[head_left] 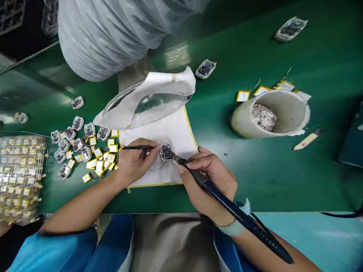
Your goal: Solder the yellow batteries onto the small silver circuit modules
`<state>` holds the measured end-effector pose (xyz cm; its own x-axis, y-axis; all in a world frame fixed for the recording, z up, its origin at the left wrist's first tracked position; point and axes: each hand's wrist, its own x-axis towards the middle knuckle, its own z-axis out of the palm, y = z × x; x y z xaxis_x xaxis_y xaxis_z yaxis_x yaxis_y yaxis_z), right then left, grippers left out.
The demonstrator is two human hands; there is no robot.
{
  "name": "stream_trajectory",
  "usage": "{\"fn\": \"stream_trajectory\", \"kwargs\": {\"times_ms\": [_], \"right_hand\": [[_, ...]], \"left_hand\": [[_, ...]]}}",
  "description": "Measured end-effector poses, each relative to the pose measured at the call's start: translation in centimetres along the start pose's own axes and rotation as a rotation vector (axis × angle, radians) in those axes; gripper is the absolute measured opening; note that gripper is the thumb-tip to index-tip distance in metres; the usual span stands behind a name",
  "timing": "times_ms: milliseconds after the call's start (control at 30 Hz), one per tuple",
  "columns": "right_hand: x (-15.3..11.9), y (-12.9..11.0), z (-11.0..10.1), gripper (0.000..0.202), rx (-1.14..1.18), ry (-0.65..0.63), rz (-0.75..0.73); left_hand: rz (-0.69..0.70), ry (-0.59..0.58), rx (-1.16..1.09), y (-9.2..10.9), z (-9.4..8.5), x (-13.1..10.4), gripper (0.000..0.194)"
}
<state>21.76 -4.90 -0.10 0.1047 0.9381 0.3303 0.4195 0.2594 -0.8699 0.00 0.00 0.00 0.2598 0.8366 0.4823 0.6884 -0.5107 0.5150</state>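
Observation:
A small grey electronic module [166, 152] lies on a white mat [172, 132] on the green table. My left hand [133, 161] grips black tweezers [138, 147] whose tips reach the module's left side. My right hand [211, 177] holds a dark soldering iron [227, 204] like a pen, its tip touching the module from the right. A magnifier lens [150, 104] on a white frame hangs just above and behind the mat.
Several grey modules [72, 139] and yellow-edged cells [99, 160] lie left of the mat. A tray of cells [19, 177] sits at far left. A beige cup of solder waste [270, 113] stands right, with loose modules [205, 69] behind.

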Motion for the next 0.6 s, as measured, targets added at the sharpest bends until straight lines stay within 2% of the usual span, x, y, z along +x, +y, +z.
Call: {"fn": "stream_trajectory", "kwargs": {"times_ms": [267,433,600], "right_hand": [[-0.23,0.15,-0.06,0.021,0.003,-0.001,0.004],[-0.33,0.29,-0.12,0.021,0.076,0.13,0.044],[-0.31,0.65,-0.03,0.02,0.094,0.229,-0.008]], "left_hand": [[-0.028,-0.015,0.027,-0.27,0.06,-0.38,0.019],[-0.036,0.0,-0.016,-0.46,0.23,-0.51,0.012],[-0.024,0.033,-0.058,-0.97,0.05,-0.72,0.009]]}}
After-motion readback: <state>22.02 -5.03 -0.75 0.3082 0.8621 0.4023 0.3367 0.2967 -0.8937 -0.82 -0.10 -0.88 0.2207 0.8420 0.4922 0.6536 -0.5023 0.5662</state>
